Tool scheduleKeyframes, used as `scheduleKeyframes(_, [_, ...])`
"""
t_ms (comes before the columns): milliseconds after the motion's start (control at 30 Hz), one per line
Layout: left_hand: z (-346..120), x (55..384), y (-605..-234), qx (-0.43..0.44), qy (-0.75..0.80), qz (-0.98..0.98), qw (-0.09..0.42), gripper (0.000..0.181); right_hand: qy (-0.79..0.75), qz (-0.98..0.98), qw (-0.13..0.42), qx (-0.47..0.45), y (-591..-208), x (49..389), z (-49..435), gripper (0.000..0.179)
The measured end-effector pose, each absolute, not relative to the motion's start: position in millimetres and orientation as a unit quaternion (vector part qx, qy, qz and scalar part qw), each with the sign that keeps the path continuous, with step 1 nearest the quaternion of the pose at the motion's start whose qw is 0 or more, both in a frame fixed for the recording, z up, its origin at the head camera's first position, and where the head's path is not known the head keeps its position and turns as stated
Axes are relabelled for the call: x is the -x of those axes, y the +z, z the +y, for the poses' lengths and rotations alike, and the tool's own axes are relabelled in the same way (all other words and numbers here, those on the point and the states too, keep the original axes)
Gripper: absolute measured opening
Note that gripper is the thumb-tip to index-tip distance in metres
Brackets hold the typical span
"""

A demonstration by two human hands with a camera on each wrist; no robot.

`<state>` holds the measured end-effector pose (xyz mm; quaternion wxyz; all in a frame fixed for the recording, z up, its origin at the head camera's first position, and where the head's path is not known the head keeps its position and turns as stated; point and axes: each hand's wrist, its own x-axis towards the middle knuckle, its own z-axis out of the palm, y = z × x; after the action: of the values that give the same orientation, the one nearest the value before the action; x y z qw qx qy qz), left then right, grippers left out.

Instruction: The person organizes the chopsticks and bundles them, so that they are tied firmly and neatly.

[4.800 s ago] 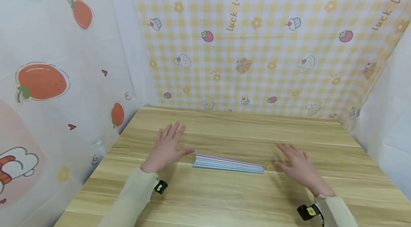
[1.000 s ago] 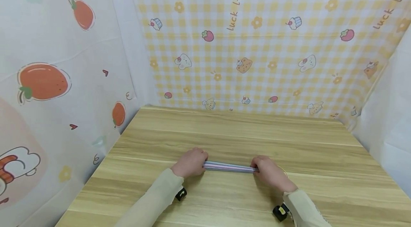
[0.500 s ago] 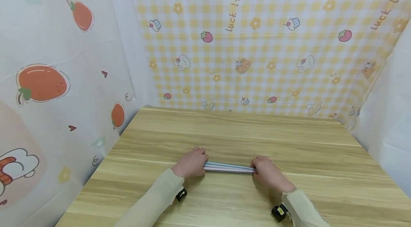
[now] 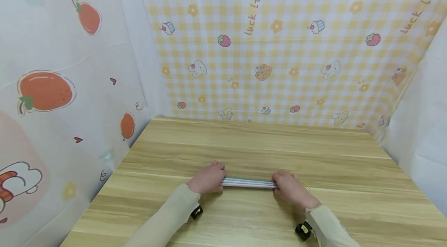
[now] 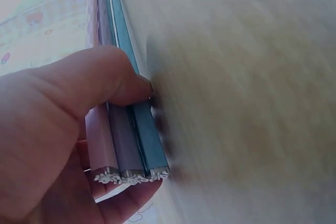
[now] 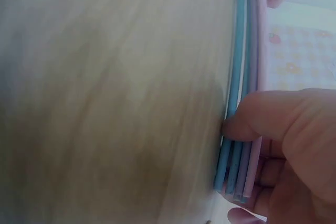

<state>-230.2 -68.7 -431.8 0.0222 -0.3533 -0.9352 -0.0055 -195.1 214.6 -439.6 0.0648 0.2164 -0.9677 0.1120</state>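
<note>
A bundle of thin pastel sticks (image 4: 248, 183) in blue, purple and pink lies crosswise between both hands. My left hand (image 4: 208, 178) grips its left end. In the left wrist view the thumb presses across the sticks (image 5: 148, 135), whose tips look whitish and crinkled. The right end is held by my right hand (image 4: 292, 189). There the right wrist view has the thumb over the blue sticks (image 6: 239, 40) and fingers curled behind, with the ends poking out below. Partly hidden behind the right hand lies a thin yellow loop (image 4: 305, 185), like a rubber band.
The wood-grain table (image 4: 251, 142) spreads around the hands. A yellow checked cloth (image 4: 279, 53) hangs at its back, with a white fruit-print cloth (image 4: 90, 60) on the left side. Black cameras hang under both wrists.
Earlier the sticks lay flat side by side with both hands spread apart from them. Now both hands grip the ends, the row is narrower, and its upward-facing colours have shifted slightly.
</note>
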Motion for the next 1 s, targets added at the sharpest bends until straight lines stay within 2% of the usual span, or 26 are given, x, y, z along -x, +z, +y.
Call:
scheduleKeyframes(133, [-68.6, 231.1, -429.5, 0.354, -0.017, -0.935, 0.028, 0.016, 0.083, -0.963, 0.077, -0.246, -436.6, 196.6, 216.5, 0.017])
scheduleKeyframes(467, [-71.6, 231.9, -420.7, 0.358, -0.063, -0.93, 0.053, 0.015, 0.123, -0.953, 0.06, -0.27, -424.3, 196.5, 220.5, 0.017])
scheduleKeyframes(733, [-71.3, 224.4, -424.4, 0.35, -0.048, -0.932, 0.086, 0.019, 0.12, -0.951, 0.074, -0.275, -430.6, 190.8, 217.0, 0.018])
scheduleKeyframes(1000, [-66.2, 221.0, -422.5, 0.334, -0.014, -0.939, 0.085, 0.02, 0.105, -0.953, 0.099, -0.265, -430.9, 188.4, 212.0, 0.019])
